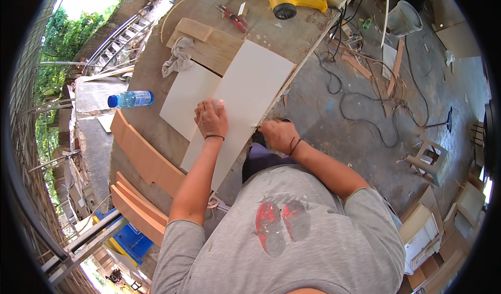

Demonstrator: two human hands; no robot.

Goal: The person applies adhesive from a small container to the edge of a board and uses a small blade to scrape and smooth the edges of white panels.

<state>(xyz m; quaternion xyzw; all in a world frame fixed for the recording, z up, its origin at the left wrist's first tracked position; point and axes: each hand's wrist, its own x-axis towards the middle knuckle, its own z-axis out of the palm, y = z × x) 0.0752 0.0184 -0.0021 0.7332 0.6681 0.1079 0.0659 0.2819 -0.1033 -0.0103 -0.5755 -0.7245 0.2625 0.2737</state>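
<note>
A long white board (255,75) lies at a slant along the edge of the worktable, partly over a second white board (182,101). My left hand (211,119) rests on the long board, palm down, with its fingers slightly bent against the surface. At the board's right edge, by the table's side, my right hand (279,136) is closed with the fingers curled in. Whatever it may hold is too small or hidden to name. A dark shape shows just below that hand, and I cannot tell what it is.
A yellow heat gun (292,1), red-handled pliers (232,18), a grey rag (178,57) and a blue-capped bottle (131,99) lie on the worktable (156,98). Curved brown wooden pieces (148,153) lie at left. Cables (386,137), wood scraps and a stool (429,161) are on the floor.
</note>
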